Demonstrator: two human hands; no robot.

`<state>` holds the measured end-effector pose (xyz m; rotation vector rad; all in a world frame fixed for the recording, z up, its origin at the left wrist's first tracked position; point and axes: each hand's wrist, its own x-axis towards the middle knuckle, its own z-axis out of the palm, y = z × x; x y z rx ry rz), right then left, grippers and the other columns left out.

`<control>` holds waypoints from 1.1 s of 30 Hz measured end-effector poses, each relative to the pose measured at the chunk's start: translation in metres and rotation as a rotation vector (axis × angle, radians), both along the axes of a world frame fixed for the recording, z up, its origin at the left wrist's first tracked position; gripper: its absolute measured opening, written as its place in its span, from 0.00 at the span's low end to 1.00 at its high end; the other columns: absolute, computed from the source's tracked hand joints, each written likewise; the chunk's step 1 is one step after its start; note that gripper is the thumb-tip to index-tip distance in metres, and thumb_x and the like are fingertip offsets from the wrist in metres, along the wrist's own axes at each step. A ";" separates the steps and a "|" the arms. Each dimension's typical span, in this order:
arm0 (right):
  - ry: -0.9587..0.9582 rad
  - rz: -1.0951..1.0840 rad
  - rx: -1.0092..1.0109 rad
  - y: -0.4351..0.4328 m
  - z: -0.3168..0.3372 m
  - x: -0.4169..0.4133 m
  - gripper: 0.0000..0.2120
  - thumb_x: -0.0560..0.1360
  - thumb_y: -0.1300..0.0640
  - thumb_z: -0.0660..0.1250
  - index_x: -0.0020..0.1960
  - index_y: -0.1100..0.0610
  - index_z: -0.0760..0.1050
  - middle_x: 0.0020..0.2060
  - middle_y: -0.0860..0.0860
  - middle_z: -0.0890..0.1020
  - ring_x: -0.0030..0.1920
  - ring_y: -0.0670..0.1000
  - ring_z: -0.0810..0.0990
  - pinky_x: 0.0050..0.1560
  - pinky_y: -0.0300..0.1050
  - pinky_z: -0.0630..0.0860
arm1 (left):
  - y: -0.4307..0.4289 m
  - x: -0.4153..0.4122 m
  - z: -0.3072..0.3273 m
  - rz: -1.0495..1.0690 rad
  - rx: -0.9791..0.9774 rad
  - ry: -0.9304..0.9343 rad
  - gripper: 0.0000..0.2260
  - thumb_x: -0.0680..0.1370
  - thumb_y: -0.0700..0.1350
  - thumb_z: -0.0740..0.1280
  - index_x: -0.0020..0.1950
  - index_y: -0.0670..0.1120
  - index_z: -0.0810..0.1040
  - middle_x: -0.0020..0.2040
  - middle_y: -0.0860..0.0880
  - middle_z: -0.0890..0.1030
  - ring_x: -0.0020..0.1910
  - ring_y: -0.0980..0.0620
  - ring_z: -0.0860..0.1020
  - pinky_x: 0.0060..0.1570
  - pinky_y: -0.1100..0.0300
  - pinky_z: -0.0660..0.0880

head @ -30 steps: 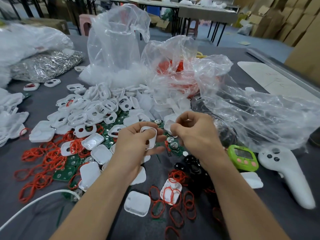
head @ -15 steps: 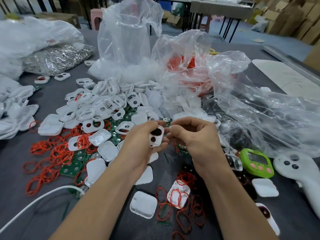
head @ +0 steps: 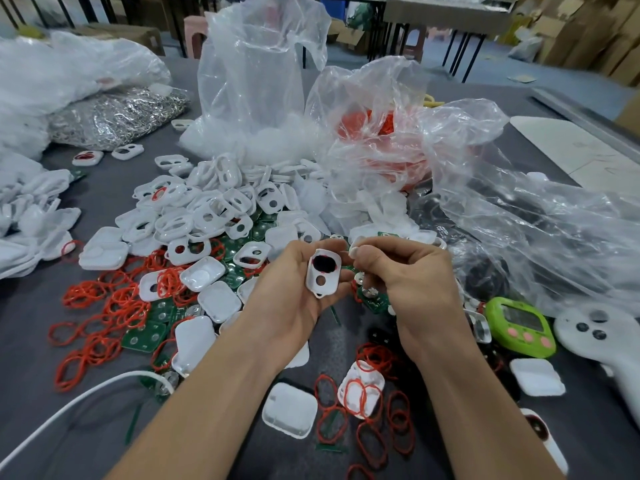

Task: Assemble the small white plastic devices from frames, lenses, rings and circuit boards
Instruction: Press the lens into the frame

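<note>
L hand (head: 294,289) holds white frame (head: 323,273), R hand (head: 408,275) pinches small part

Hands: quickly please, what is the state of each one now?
Left hand: holds a white frame with a dark insert.
Right hand: fingers curled; whether they pinch something small cannot be told.

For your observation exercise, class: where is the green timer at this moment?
In the head view, the green timer lies on the table at the right, between the right hand and the white controller.
</note>
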<state>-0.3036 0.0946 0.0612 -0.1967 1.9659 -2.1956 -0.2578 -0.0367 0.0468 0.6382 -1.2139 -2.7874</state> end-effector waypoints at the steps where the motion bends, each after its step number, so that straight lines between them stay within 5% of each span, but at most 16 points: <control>1: -0.007 0.006 0.003 -0.001 -0.001 0.000 0.10 0.73 0.69 0.75 0.36 0.58 0.86 0.30 0.55 0.83 0.25 0.49 0.74 0.29 0.38 0.74 | 0.001 0.000 0.000 0.008 -0.006 0.004 0.14 0.81 0.40 0.56 0.58 0.37 0.80 0.51 0.39 0.81 0.46 0.42 0.79 0.49 0.51 0.79; 7: -0.045 -0.009 0.030 -0.002 -0.002 0.004 0.09 0.72 0.68 0.75 0.35 0.58 0.85 0.31 0.56 0.86 0.27 0.49 0.81 0.29 0.37 0.76 | 0.001 0.000 0.001 0.044 0.072 0.081 0.11 0.79 0.39 0.56 0.49 0.38 0.78 0.46 0.40 0.80 0.42 0.45 0.79 0.51 0.50 0.79; 11: -0.005 -0.014 0.080 -0.006 -0.003 0.008 0.11 0.72 0.67 0.75 0.35 0.55 0.86 0.30 0.56 0.85 0.29 0.51 0.84 0.30 0.38 0.78 | 0.002 -0.002 0.005 0.109 0.104 0.068 0.05 0.67 0.40 0.63 0.41 0.42 0.74 0.40 0.43 0.76 0.37 0.47 0.72 0.52 0.48 0.69; 16: 0.016 0.029 0.106 -0.010 -0.002 0.016 0.10 0.70 0.67 0.77 0.36 0.54 0.86 0.30 0.56 0.85 0.28 0.52 0.84 0.30 0.39 0.77 | 0.002 0.000 0.006 0.183 0.078 0.092 0.02 0.71 0.38 0.62 0.41 0.43 0.74 0.40 0.45 0.76 0.37 0.49 0.73 0.40 0.57 0.70; 21: -0.019 -0.016 0.163 -0.022 -0.008 0.024 0.09 0.70 0.65 0.75 0.37 0.51 0.86 0.29 0.55 0.85 0.29 0.53 0.85 0.32 0.43 0.80 | 0.002 0.004 0.002 0.156 0.006 0.107 0.08 0.85 0.41 0.58 0.56 0.44 0.76 0.46 0.47 0.79 0.40 0.49 0.74 0.35 0.57 0.69; 26: -0.057 -0.133 0.133 -0.015 -0.006 0.015 0.06 0.69 0.63 0.79 0.36 0.54 0.86 0.27 0.51 0.82 0.25 0.48 0.76 0.30 0.42 0.73 | -0.007 0.005 0.002 0.075 -0.007 0.228 0.14 0.71 0.35 0.70 0.55 0.46 0.80 0.46 0.51 0.84 0.44 0.54 0.82 0.49 0.60 0.81; 29: -0.082 -0.129 0.115 -0.009 -0.004 0.011 0.07 0.68 0.62 0.80 0.34 0.54 0.85 0.25 0.49 0.80 0.24 0.45 0.72 0.27 0.38 0.69 | -0.013 0.006 -0.001 0.023 -0.052 0.312 0.21 0.68 0.30 0.73 0.59 0.45 0.81 0.48 0.50 0.85 0.46 0.53 0.83 0.50 0.57 0.84; 33: -0.027 -0.138 0.213 -0.005 0.000 0.011 0.07 0.67 0.58 0.81 0.35 0.50 0.85 0.27 0.47 0.82 0.28 0.45 0.76 0.35 0.43 0.74 | -0.017 0.007 -0.003 -0.001 -0.220 0.363 0.27 0.65 0.28 0.73 0.63 0.45 0.81 0.50 0.49 0.86 0.44 0.55 0.82 0.45 0.63 0.81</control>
